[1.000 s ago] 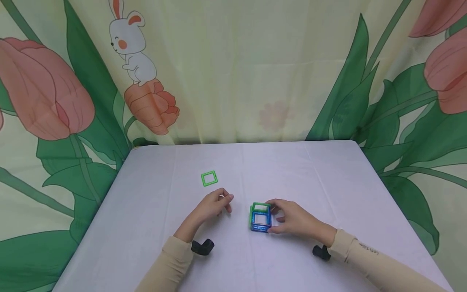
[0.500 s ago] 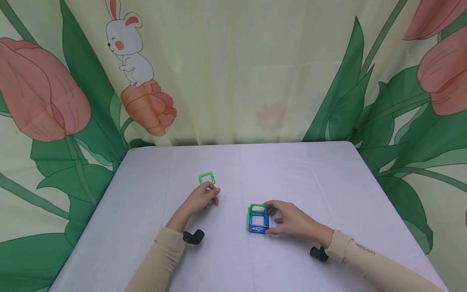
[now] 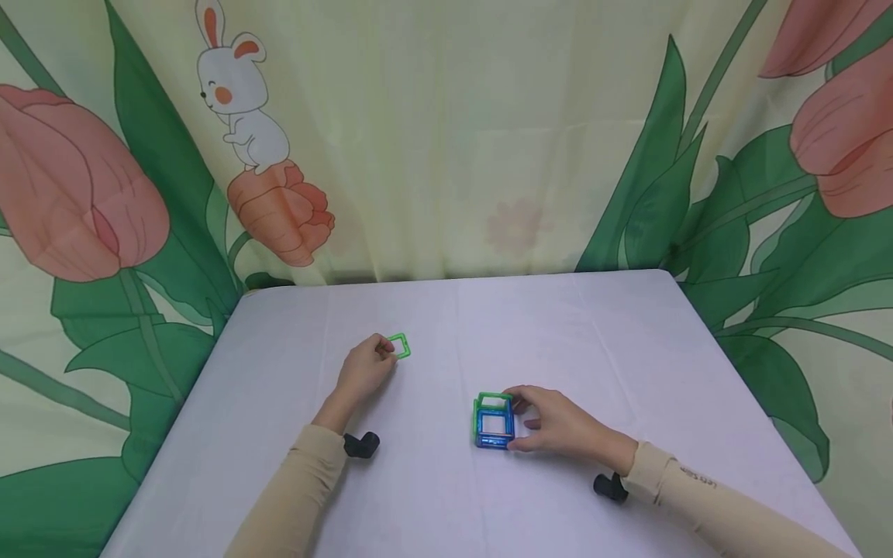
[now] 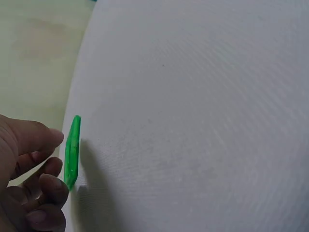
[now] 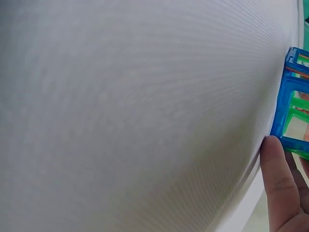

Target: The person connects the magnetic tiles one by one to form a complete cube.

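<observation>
In the head view my left hand has its thumb and fingers at the left side of a green square magnetic tile, covering part of the frame. The left wrist view shows that green tile nearly edge-on at the fingertips, with a shadow beside it on the cloth. My right hand grips the right side of a small box-like build of blue and green magnetic tiles, thumb at the front and fingers behind. In the right wrist view the thumb touches a lower corner of the blue frame.
A white cloth covers the table. Behind it hangs a curtain printed with tulips and a rabbit. A black wrist camera sits by the left cuff, another camera by the right one.
My left hand has moved left and away from me to the loose green tile, which has shifted slightly. The right hand stays on the tile build.
</observation>
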Demonstrator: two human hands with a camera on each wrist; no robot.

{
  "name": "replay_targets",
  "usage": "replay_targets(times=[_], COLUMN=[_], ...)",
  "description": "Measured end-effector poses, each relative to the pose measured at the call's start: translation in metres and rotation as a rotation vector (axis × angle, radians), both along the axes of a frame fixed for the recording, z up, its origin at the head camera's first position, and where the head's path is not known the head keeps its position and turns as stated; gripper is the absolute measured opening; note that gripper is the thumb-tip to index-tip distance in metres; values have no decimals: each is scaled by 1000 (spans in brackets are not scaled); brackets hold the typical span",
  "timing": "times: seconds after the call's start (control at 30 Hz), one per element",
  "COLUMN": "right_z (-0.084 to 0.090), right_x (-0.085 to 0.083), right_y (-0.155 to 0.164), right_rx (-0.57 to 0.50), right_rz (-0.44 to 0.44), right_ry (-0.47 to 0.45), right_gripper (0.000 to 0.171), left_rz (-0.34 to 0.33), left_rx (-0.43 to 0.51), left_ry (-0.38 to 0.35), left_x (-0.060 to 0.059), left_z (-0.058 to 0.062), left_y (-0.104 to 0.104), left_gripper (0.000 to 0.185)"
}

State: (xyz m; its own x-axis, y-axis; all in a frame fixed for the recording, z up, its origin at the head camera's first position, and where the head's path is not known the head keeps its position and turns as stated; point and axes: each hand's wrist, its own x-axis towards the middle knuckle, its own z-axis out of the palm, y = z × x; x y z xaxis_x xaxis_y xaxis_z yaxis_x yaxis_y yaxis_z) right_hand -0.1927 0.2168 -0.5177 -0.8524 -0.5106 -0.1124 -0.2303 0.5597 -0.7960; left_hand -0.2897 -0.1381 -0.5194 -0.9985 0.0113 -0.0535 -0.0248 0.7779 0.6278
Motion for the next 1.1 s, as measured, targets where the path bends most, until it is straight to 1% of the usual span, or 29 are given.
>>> replay_targets(times=[0.1,0.23,0.47,0.57,0.8,1.1], right_z=[-1,-2,-1,-2,-2,-1], right_x=[0,0,0,0,1,2], right_y=[0,-1,-2,-1,-1,-1], right_rx=[8,13,-2,-9,-9,-18], right_rz=[-4,-11,-17,-14,-13,-14], right_ry=[8,5,-6,-2,9,9], right_gripper=[77,78,78,77,78,78], left_rz=[-12,-26,-109,-121,-110,-106], left_rx=[-41,-97,-240,-252,-248,-249], left_ry=[41,66,125,142,155,162], left_x=[-2,0,-2,-3,-2,-1], left_z=[-3,-4,-8,-9,-8,-9], left_y=[1,0,-4,-4,-1,-1], left_gripper=[19,20,11,9,10,10])
